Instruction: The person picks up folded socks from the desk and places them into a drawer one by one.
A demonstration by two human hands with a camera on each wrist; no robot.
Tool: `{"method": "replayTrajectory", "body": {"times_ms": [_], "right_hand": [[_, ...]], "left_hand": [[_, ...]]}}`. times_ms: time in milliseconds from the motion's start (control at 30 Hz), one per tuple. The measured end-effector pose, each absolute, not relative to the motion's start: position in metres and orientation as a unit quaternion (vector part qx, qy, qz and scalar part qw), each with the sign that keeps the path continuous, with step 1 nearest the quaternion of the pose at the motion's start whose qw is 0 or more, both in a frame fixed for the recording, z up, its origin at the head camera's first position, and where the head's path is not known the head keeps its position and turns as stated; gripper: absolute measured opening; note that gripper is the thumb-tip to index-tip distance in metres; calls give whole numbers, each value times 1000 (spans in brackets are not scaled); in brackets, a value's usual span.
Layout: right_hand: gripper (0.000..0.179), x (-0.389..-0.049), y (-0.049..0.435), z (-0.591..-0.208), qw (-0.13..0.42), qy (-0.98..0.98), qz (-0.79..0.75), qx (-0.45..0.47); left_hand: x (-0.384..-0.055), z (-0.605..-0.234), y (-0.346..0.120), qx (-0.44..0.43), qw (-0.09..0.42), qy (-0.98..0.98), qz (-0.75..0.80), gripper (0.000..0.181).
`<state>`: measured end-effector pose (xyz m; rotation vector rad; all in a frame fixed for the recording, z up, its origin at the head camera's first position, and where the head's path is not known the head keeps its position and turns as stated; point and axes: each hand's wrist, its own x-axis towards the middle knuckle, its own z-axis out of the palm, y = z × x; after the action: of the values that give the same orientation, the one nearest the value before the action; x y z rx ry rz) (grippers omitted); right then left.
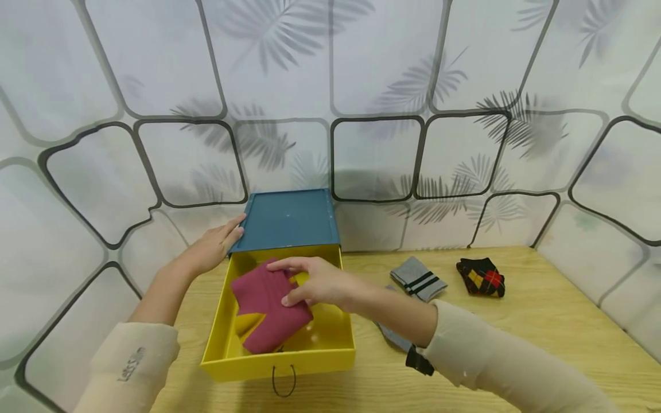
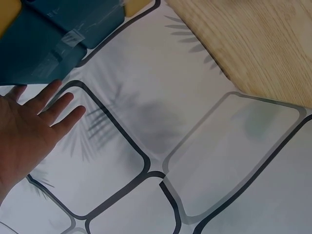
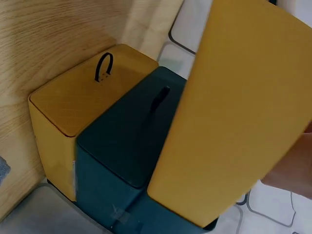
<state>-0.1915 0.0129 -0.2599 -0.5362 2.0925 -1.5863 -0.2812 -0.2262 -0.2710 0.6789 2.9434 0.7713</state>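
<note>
A maroon sock (image 1: 271,307) lies tilted inside the pulled-out yellow drawer (image 1: 279,367). My right hand (image 1: 315,281) reaches over it from the right, thumb and index finger spread apart on its upper face. The other fingers are mostly hidden. Along the left side of the blue box (image 1: 289,218), my left hand (image 1: 214,246) rests with its fingers straight. In the left wrist view that hand (image 2: 29,126) shows its palm, fingertips by the teal wall (image 2: 44,44). The right wrist view has a large yellow panel (image 3: 239,112) covering most of the right hand.
To the right on the wooden table (image 1: 542,344) lie folded grey socks (image 1: 418,279) with black stripes and argyle socks (image 1: 481,277). Another grey sock (image 1: 395,335) is partly under the right forearm. Yellow (image 3: 92,92) and teal (image 3: 131,126) drawer fronts carry black loops. A patterned curtain surrounds the table.
</note>
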Motion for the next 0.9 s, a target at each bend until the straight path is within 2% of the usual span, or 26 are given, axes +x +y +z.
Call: {"method": "replayTrajectory", "body": {"times_ms": [200,367,633,767,900], "right_hand": [[51,-193,1,-272,183,829,-478,-224],[51,-196,-3,-279,176,858,-417,-245],[50,-196,-2,-278,104,908,-247,-321],[42,-193,6,-271,60,916,-201,-342],[27,-191,24,-256,14,913,-220,-344]], "left_hand": [[-280,-270,-225,218,14,943,250,56],[-281,-271,-226,220,14,943,251,56],[-283,-270,-228,221,13,944,244,57],[-283,-270,-228,221,15,944,246,57],[-283,-271,-227,222,18,942,250,57]]}}
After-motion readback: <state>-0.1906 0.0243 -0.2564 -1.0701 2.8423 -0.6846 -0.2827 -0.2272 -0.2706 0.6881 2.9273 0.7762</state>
